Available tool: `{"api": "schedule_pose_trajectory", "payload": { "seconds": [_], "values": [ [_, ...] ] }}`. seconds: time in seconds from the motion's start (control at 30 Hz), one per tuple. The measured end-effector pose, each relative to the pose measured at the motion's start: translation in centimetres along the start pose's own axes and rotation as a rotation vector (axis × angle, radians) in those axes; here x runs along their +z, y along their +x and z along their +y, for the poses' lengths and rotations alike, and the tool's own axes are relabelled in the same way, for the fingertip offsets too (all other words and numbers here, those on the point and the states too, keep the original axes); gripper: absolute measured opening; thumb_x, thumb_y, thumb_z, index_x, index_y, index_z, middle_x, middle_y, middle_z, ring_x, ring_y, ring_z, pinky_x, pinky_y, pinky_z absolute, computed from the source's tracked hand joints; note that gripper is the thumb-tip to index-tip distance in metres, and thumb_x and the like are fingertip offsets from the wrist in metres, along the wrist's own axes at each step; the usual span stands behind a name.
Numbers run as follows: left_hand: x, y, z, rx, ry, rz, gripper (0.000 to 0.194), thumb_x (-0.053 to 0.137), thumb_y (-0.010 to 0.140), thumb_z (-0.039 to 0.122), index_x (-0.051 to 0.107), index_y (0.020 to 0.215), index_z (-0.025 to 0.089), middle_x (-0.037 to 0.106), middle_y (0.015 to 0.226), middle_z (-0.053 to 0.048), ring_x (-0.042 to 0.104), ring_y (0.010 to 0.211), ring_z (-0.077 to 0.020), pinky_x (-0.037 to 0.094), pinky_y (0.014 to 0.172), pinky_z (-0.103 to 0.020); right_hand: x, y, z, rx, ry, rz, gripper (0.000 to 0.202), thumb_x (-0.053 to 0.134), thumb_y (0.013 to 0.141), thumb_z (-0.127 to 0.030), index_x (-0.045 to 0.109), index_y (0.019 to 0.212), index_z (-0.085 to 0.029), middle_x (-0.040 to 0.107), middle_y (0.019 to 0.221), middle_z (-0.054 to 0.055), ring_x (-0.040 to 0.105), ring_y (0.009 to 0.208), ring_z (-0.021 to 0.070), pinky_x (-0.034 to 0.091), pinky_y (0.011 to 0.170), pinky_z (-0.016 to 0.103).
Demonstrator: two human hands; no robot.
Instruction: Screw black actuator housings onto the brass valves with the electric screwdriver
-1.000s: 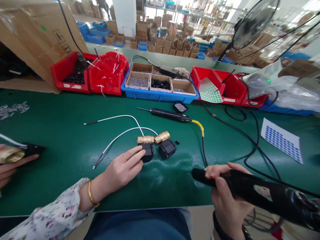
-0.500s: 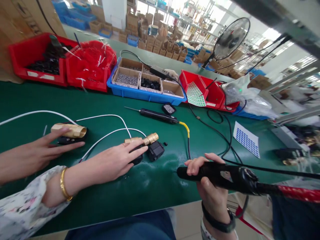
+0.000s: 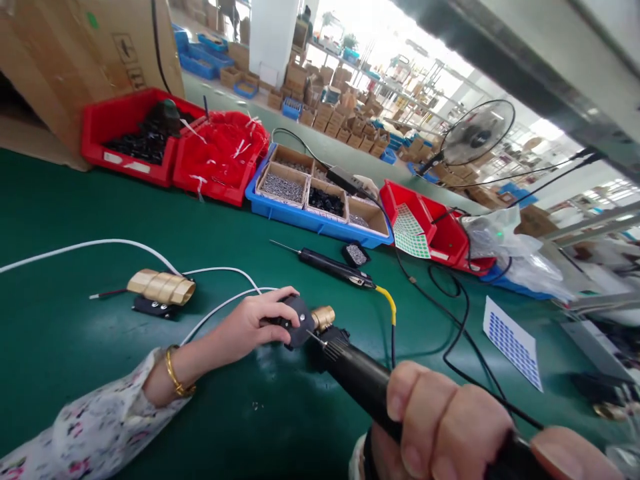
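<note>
Left hand (image 3: 265, 317) pinches black housing (image 3: 301, 323), right hand (image 3: 443, 420) grips power screwdriver (image 3: 357, 377); green tabletop (image 3: 215, 417), fan (image 3: 477, 135) beyond.

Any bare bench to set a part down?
Green table: between left red bins and white cable; front, between left sleeve and held screwdriver, a few specks aside. Crowded around its tip: left hand, black part, brass fitting.

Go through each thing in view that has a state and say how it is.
Black housing, gripped in left hand
Near screwdriver, gripped in right hand, tip at housing
Far screwdriver, lying unheld
Left brass fitting, lying unheld
Blue tray, uncovered, holding small parts
Blue-dot sheet, lying flat
Fan, spinning unclear
</note>
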State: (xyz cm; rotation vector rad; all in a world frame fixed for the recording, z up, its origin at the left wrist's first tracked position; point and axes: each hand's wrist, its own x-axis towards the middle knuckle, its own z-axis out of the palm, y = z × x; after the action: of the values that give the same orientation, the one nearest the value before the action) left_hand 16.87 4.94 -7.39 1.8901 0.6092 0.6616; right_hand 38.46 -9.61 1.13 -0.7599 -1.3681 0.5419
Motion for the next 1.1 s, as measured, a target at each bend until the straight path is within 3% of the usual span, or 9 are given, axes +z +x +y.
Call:
{"api": "schedule_pose_trajectory", "payload": {
  "seconds": [0.13, 0.33, 0.43, 0.53, 0.63, 0.77, 0.93, 1.1],
  "values": [
    [0.1, -0.1, -0.5, 0.010, -0.069, 0.009, 0.012, 0.071, 0.076, 0.018, 0.071, 0.088, 0.020, 0.054, 0.131, -0.011, 0.056, 0.115, -0.0216, 0.044, 0.097, -0.031, 0.0, -0.7, 1.6, 0.083, -0.051, -0.123, 0.013, 0.046, 0.095, -0.039, 0.053, 0.089, -0.031, 0.036, 0.046, -0.008, 0.041, 0.033, 0.0111, 0.048, 0.055, 0.034],
    [0.0, 0.0, -0.2, 0.011, -0.075, 0.035, 0.008, 0.071, 0.076, 0.017, 0.070, 0.084, 0.018, 0.058, 0.125, -0.010, 0.060, 0.108, -0.0193, 0.046, 0.093, -0.027, 3.6, -0.4, 3.4, 0.013, 0.015, -0.068, 0.026, 0.031, 0.100, -0.043, 0.055, 0.097, -0.035, 0.037, 0.045, -0.009, 0.036, 0.030, 0.0099, 0.045, 0.050, 0.030],
    [0.0, 0.1, -0.1, 0.009, -0.069, 0.044, 0.007, 0.070, 0.077, 0.017, 0.070, 0.083, 0.018, 0.058, 0.125, -0.010, 0.059, 0.109, -0.0198, 0.045, 0.094, -0.028, 3.5, 1.0, 2.7, 0.071, 0.057, -0.169, 0.016, 0.037, 0.099, -0.042, 0.050, 0.106, -0.037, 0.046, 0.051, -0.010, 0.046, 0.037, 0.0107, 0.047, 0.054, 0.031],
    [0.0, 0.1, -0.1, 0.014, -0.067, 0.038, 0.008, 0.070, 0.076, 0.016, 0.070, 0.084, 0.017, 0.058, 0.125, -0.010, 0.059, 0.109, -0.0194, 0.044, 0.095, -0.028, 3.4, 2.7, 1.3, 0.196, 0.098, -0.266, 0.021, 0.030, 0.101, -0.035, 0.050, 0.100, -0.032, 0.058, 0.064, -0.006, 0.058, 0.052, 0.0136, 0.050, 0.061, 0.036],
    [0.0, 0.1, 0.0, 0.023, -0.056, 0.033, 0.009, 0.070, 0.076, 0.016, 0.070, 0.084, 0.019, 0.058, 0.125, -0.009, 0.059, 0.109, -0.0191, 0.045, 0.094, -0.028, 4.6, 3.9, 0.4, 0.236, 0.173, -0.174, 0.030, 0.022, 0.101, -0.031, 0.049, 0.090, -0.025, 0.064, 0.075, -0.003, 0.062, 0.060, 0.0153, 0.049, 0.063, 0.039],
    [0.0, 0.1, 0.2, 0.054, -0.033, 0.022, 0.009, 0.071, 0.075, 0.013, 0.070, 0.083, 0.019, 0.059, 0.124, -0.008, 0.061, 0.105, -0.0174, 0.047, 0.090, -0.024, 6.1, 3.6, 1.2, 0.135, 0.117, -0.079, 0.013, 0.035, 0.100, -0.033, 0.047, 0.100, -0.028, 0.059, 0.066, -0.006, 0.057, 0.050, 0.0115, 0.047, 0.056, 0.031],
    [-0.1, 0.2, 0.3, 0.044, -0.026, 0.026, 0.007, 0.070, 0.077, 0.016, 0.071, 0.083, 0.018, 0.058, 0.125, -0.008, 0.061, 0.106, -0.0186, 0.048, 0.091, -0.026, 5.3, 1.3, 2.9, 0.002, 0.123, 0.016, 0.010, 0.042, 0.099, -0.036, 0.051, 0.099, -0.030, 0.045, 0.052, -0.009, 0.043, 0.036, 0.0084, 0.045, 0.051, 0.029],
    [0.0, 0.2, 0.0, 0.031, -0.058, 0.026, 0.007, 0.070, 0.077, 0.019, 0.070, 0.084, 0.018, 0.058, 0.126, -0.009, 0.061, 0.106, -0.0194, 0.047, 0.092, -0.027, 4.5, 0.6, 2.6, 0.051, -0.059, 0.072, 0.017, 0.042, 0.098, -0.029, 0.056, 0.090, -0.031, 0.037, 0.048, -0.007, 0.034, 0.033, 0.0094, 0.040, 0.045, 0.028]
  ]
}}
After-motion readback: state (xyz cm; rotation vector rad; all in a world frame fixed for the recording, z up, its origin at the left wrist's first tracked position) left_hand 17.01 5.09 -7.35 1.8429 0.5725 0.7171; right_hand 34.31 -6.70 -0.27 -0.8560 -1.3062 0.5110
